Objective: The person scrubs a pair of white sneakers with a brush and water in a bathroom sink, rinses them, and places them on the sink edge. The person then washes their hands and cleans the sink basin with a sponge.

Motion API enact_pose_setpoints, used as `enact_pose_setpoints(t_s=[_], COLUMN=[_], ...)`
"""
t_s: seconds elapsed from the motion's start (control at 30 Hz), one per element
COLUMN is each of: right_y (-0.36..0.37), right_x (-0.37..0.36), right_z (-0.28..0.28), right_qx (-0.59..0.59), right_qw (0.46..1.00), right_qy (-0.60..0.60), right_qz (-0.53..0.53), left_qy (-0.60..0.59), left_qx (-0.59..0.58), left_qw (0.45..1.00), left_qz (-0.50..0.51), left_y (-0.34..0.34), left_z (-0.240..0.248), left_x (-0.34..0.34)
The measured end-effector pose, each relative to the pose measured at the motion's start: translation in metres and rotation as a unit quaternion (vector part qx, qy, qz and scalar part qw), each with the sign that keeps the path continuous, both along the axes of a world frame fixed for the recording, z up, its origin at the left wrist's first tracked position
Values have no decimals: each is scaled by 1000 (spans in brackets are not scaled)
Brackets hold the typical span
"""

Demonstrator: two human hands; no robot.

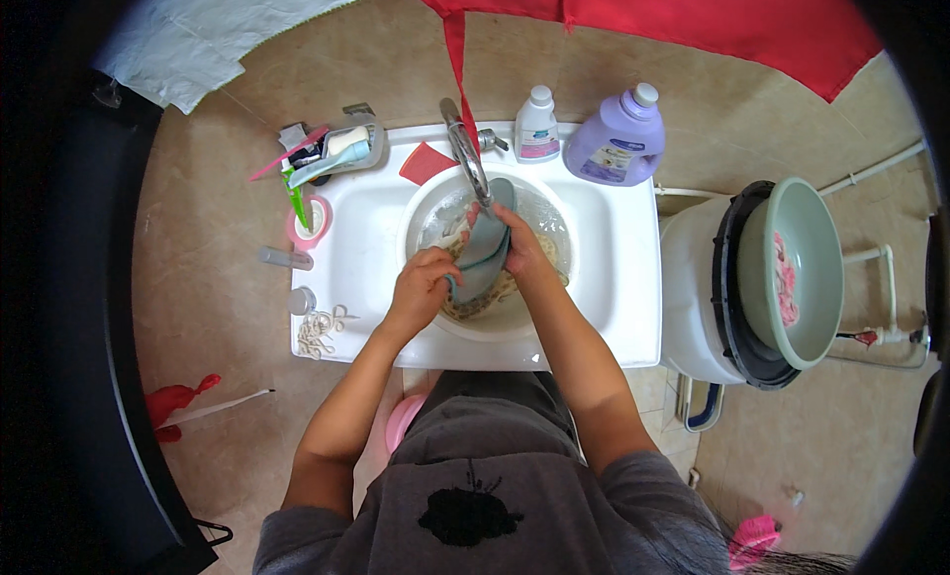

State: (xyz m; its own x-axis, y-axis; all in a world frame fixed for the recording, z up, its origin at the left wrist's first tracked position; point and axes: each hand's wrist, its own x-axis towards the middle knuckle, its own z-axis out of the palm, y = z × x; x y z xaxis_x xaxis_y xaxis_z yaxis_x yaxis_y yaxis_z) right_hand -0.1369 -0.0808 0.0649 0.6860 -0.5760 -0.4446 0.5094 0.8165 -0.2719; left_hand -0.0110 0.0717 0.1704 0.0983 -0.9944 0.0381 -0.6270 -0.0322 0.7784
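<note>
Under the chrome tap (465,144) I hold a long grey-green slipper (485,239) with darker teal edging, tilted over a round white basin (408,211). My left hand (424,286) has its fingers closed on the lower left edge of it. Gripping its right side is my right hand (524,246), thumb toward the upper part. Water fills much of the basin, and a pale patterned cloth (487,304) lies partly under the slipper. My hands and the slipper hide part of the cloth.
A white sink (361,248) surrounds the basin. Behind it stand a white bottle (537,128) and a purple detergent jug (618,140). A red sponge (427,163), a soap box (354,142) and pink tape (311,222) sit leftward. A green basin (817,278) rests right.
</note>
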Motion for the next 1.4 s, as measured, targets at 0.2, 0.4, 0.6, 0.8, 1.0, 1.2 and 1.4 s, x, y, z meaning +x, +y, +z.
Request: enact_pose_setpoints(t_s=[0.2, 0.4, 0.6, 0.8, 1.0, 1.2, 1.4], right_y=[-19, -30, 9, 40, 25, 1, -6], right_x=[26, 46, 24, 13, -13, -12, 4], right_z=[-24, -17, 8, 9, 23, 23, 0], right_qx=[-55, -17, -48, -237, -225, -239, -113], right_qw=[995, 960, 976, 905, 937, 959, 993], right_qy=[41, 203, 127, 300, 246, 149, 8], right_qz=[-65, -190, -168, -187, -101, -39, -22], left_qy=[-235, 141, 565, 470, 379, 313, 200], left_qx=[-125, 297, 102, 60, 33, 172, 228], left_qw=[948, 936, 762, 819, 880, 892, 928], left_qz=[176, 124, 299, 325, 284, 277, 215], left_y=[20, 13, -62, -110, -108, -111, -124], left_z=[0, -18, -41, -57, -74, -51, -52], left_x=[-22, -56, -34, -44, -53, -48, -24])
